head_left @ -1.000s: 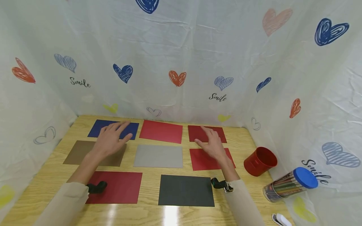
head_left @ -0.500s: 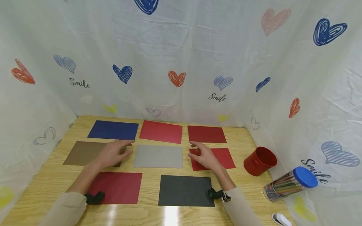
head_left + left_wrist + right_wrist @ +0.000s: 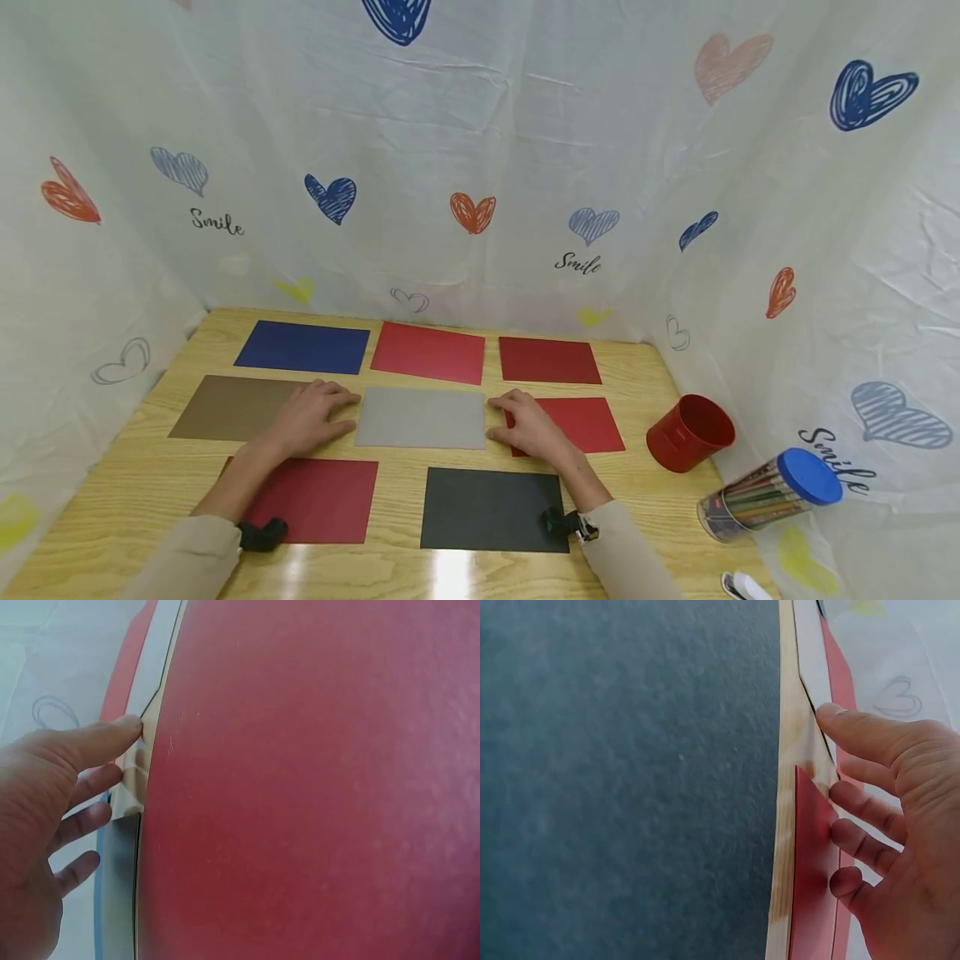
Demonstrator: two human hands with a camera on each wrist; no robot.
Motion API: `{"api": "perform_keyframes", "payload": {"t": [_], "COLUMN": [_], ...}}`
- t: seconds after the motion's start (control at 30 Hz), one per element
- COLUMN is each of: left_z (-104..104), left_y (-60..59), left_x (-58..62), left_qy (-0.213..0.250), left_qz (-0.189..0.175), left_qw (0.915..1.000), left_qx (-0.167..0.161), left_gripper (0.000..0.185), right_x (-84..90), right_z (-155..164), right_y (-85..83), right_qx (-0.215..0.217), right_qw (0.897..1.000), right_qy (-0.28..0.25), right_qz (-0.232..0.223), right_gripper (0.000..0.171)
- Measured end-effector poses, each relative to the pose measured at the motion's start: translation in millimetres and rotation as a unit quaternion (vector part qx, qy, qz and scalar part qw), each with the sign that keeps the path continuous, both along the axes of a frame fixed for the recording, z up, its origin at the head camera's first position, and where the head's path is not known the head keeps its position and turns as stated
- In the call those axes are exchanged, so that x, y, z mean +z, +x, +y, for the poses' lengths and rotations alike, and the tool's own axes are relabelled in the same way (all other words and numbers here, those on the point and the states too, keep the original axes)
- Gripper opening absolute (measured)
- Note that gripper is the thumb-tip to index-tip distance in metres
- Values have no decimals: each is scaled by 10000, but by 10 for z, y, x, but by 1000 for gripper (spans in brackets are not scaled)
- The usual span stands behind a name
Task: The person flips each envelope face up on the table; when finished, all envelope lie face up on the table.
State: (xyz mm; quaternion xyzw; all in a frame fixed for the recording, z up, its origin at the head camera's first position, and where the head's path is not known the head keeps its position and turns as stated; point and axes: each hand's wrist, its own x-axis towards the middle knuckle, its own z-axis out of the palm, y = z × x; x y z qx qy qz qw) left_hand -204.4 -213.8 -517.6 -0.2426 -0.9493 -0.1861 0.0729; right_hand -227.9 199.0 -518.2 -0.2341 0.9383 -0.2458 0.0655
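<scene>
Inward they've come, left hand and right hand now flanking the flat light-grey rectangular sheet, between the surface's far and near edges. Each grip's relaxed, holding nothing; contact's unclear. Left hand hides the flat brown rectangular sheet's right end.

Grey sheet, one; plain, pale, rectangular; flat on the wood-grained surface, long edges running side to side; placed between a brown sheet and a bright red sheet; left hand at its left short edge, right hand at its right, fingers gently bent; contact unclear.
</scene>
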Motion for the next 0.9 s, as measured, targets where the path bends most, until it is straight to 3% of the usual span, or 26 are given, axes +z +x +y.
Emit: {"api": "perform_keyframes", "payload": {"t": [0.47, 0.9], "left_z": [35, 75], "left_y": [5, 35], "left_x": [7, 10], "left_qy": [-42, 291], "left_qz": [74, -306], "left_qw": [9998, 9991], "left_qx": [-167, -84], "left_gripper": [37, 38], "right_x": [2, -27], "right_z": [-46, -51], "right_y": [29, 17], "right_qx": [285, 329], "right_qw": [9992, 9990], "right_qy": [105, 95], "right_qz": [272, 286], "right_gripper": [47, 47]}}
